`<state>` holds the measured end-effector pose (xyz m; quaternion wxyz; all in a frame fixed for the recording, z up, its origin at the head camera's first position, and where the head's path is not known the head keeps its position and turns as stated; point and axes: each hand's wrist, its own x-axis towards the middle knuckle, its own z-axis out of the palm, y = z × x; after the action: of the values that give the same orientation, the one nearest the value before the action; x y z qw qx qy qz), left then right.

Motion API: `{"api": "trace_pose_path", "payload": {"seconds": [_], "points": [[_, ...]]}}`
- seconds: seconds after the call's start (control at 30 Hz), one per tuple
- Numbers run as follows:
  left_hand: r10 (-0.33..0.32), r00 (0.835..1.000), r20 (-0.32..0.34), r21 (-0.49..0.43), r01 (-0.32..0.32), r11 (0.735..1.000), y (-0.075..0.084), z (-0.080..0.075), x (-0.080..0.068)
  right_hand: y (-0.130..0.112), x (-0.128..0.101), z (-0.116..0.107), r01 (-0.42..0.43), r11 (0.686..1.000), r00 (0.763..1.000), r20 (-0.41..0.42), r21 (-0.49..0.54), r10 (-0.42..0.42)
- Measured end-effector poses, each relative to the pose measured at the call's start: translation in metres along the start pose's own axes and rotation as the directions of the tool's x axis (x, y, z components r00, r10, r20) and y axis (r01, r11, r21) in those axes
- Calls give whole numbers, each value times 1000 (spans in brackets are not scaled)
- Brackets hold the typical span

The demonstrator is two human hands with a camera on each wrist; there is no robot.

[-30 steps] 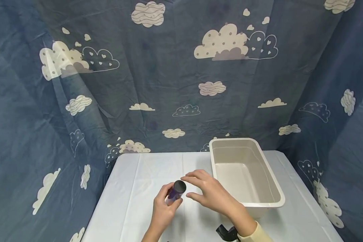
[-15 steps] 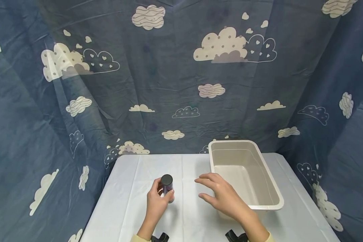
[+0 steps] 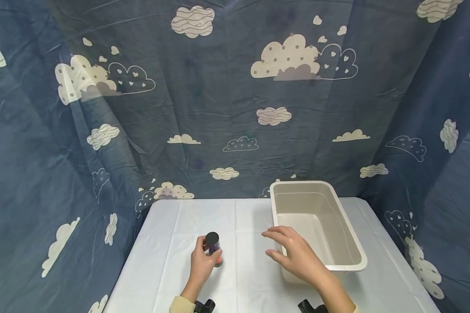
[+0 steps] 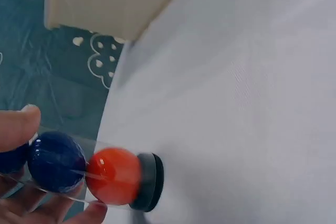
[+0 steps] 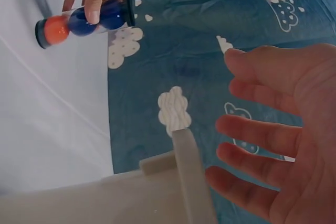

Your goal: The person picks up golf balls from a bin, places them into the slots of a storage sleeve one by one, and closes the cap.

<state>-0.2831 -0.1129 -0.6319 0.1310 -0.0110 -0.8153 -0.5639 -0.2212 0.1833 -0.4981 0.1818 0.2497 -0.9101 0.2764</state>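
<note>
1. On the white tablecloth (image 3: 172, 243), left of centre, stands a clear tube (image 3: 213, 251) with black caps at top and bottom, upright; the wrist views show an orange ball (image 4: 113, 176) at the bottom and blue balls (image 4: 55, 161) above it.
2. Around the tube's upper part curl the fingers and thumb of the left hand (image 3: 200, 264), gripping it while its base cap appears to rest on the cloth.
3. To set it down well, I judge the tube should be kept vertical and let go gently, since a tall narrow tube tips easily.
4. Well apart to the right, the right hand (image 3: 297, 256) hovers with fingers spread and relaxed, holding nothing.
5. Just beside that hand sits a beige bin (image 3: 354, 243), with nothing visible inside.
6. Behind the table hangs a blue cloud-print curtain (image 3: 227, 87).
</note>
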Motion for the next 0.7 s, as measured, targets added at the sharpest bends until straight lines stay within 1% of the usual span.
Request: {"api": "trace_pose_path", "payload": {"seconds": [0.1, 0.17, 0.27, 0.4, 0.5, 0.6, 0.7], "points": [[15, 1000, 14, -2, -15, 1000, -6, 3, 0, 0, -1, 2, 2, 1000, 1000, -2, -4, -2], [28, 999, 31, -4, -28, 1000, -8, 5, 0, 1, -2, 3, -1, 1000, 1000, -8, -5, 1], [29, 998, 58, 2, -29, 1000, -10, 7, 0, 1, -3, 3, -5, 1000, 1000, -17, -3, 5], [30, 998, 62, 10, -31, 999, -11, 6, -1, 0, -4, 5, 4, 1000, 1000, -11, -6, -4], [36, 998, 54, 3, -36, 999, -10, 4, -1, 0, -3, 5, 18, 1000, 1000, -12, -9, -18], [32, 998, 60, -9, -31, 999, -8, 1, -1, 0, -2, 3, 26, 1000, 999, -23, -9, -26], [26, 997, 72, -14, -25, 1000, -1, -3, -3, 0, 0, 1, 25, 1000, 999, -29, -8, -25]]}}
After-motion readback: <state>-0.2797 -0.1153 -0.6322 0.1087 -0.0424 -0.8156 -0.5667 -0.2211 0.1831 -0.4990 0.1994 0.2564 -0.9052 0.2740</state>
